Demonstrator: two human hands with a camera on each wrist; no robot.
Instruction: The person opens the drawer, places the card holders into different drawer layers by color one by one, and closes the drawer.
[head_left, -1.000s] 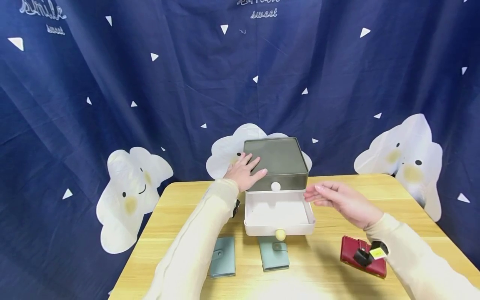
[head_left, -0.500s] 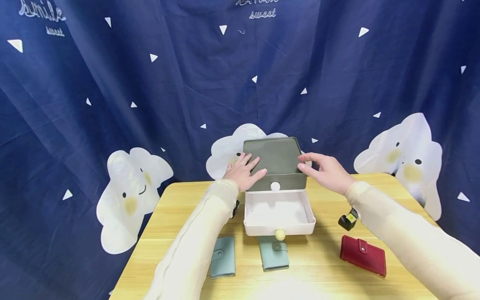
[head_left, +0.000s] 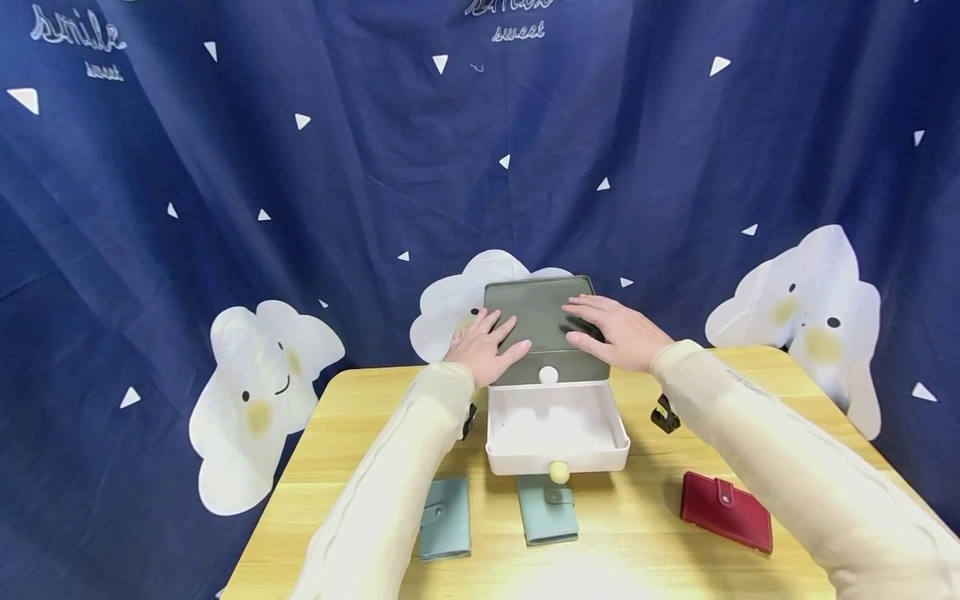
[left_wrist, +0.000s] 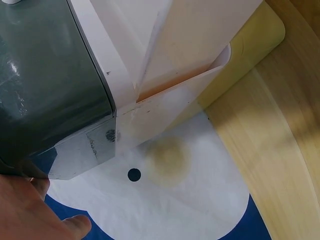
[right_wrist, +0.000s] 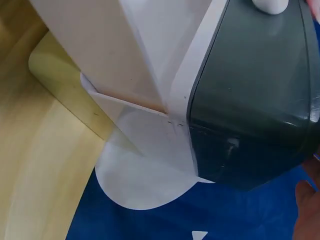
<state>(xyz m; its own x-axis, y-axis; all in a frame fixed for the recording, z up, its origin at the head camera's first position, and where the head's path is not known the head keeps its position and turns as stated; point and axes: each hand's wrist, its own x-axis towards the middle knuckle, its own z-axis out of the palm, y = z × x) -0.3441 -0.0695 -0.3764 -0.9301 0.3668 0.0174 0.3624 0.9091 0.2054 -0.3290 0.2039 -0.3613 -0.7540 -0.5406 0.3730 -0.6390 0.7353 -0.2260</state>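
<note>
A small chest of drawers stands at the table's back, with a dark grey-green top (head_left: 536, 312) and a white knob (head_left: 548, 375) on its upper drawer. Beneath it, a white drawer (head_left: 517, 464) with a yellow knob (head_left: 558, 472) is pulled out; nothing shows inside it. My left hand (head_left: 480, 350) rests with spread fingers on the top's left side. Over the right side lies my right hand (head_left: 618, 332), fingers extended across the top. In the wrist views, the left hand (left_wrist: 30, 212) and right hand (right_wrist: 309, 212) appear only at the edges, beside the grey-green upper part.
Two light blue wallets, one at the left (head_left: 446, 518) and one in front of the drawer (head_left: 547, 521), lie on the wooden table (head_left: 622, 558). A red wallet (head_left: 727, 512) is at the right. Behind the table hangs a dark blue curtain (head_left: 420, 150).
My right hand has come from beside the open drawer up and left onto the chest's top. My left hand has stayed there. The drawer and wallets have not moved.
</note>
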